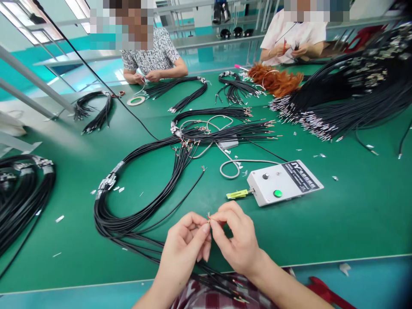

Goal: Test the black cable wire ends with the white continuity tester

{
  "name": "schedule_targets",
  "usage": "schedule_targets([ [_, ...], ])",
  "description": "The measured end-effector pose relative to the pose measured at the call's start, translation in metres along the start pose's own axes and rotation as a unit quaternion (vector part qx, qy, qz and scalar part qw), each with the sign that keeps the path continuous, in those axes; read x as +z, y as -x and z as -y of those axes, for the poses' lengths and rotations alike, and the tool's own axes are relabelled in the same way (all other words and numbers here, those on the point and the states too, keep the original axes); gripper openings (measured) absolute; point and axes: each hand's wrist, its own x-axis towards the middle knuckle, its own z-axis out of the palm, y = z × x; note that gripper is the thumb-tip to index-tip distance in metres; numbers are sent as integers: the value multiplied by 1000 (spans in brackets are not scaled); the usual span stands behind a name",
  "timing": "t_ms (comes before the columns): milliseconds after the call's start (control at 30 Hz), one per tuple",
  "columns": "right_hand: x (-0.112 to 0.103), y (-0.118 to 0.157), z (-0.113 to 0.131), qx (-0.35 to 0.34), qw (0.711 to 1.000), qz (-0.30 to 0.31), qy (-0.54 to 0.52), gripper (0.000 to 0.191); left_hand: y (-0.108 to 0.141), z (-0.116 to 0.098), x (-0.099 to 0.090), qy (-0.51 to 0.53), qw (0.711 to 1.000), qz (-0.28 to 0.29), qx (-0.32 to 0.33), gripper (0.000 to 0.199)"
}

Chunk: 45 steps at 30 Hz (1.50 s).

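Near the table's front edge my two hands meet at the stripped end of a cable, its thin coloured wires (209, 216) poking up between the fingertips. My left hand (186, 242) pinches the cable end from the left. From the right, my right hand (236, 236) pinches the small wires between thumb and forefinger. A bundle of black cables (101, 210) curves on the table to the left, tied with white labels (107, 182); part of it runs under my left hand and over the edge, where more stripped ends (240, 296) hang above my lap.
A white control box (273, 180) with a green button and yellow-green clip (237, 195) lies right of centre. More black cable bundles lie at left (25, 201) and in a large pile at right (347, 94). Two people (154, 56) (296, 38) work across the green table (322, 231).
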Motion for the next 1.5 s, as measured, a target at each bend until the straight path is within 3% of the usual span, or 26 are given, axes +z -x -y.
schedule_targets([
  [133,6,3,1,-3,998,-49,-29,12,-1,1,-3,13,1000,-3,-12,36],
  [300,-3,6,-2,3,999,-47,-26,13,-2,-2,-4,25,999,-9,-21,34],
  [500,-9,8,0,177,979,22,-96,8,-1,-2,-3,24,1000,-6,-16,33],
  [667,-1,3,9,306,923,41,-230,13,-1,2,-2,9,1000,0,6,34],
  [833,1,1,10,438,818,55,-370,27,1,6,2,-2,998,-35,49,32],
  [933,-1,1,11,469,781,48,-409,31,2,12,4,-13,996,-59,71,30],
  [1100,-1,1,11,485,783,32,-389,33,3,17,1,-2,995,-45,84,25],
  [1300,-3,4,7,447,801,51,-396,34,-4,2,-1,-74,991,73,80,28],
  [1500,-11,6,2,430,823,79,-363,33,-14,-5,7,-92,989,65,98,11],
])
